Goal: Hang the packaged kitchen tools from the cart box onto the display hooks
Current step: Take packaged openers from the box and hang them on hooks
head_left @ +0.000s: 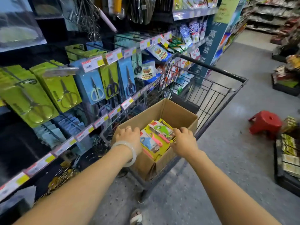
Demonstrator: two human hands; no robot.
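An open cardboard box [180, 116] stands in a wire shopping cart [215, 95]. Inside lies a stack of yellow-carded kitchen tools [155, 140] with pink, green and blue pieces. My left hand [129, 135], with a pale bangle on the wrist, rests on the box's left rim beside the packs. My right hand [184, 140] lies fingers-down on the right side of the stack, touching the packs. Whether it grips one is hidden. Display hooks [63, 65] on the left carry carded scissors in green and blue packs.
Shelf rails with price tags [112, 56] run along the left display. A red plastic stool [266, 123] sits on the floor to the right, with low crates of goods [287, 159] beyond it. The grey aisle floor stretches ahead past the cart.
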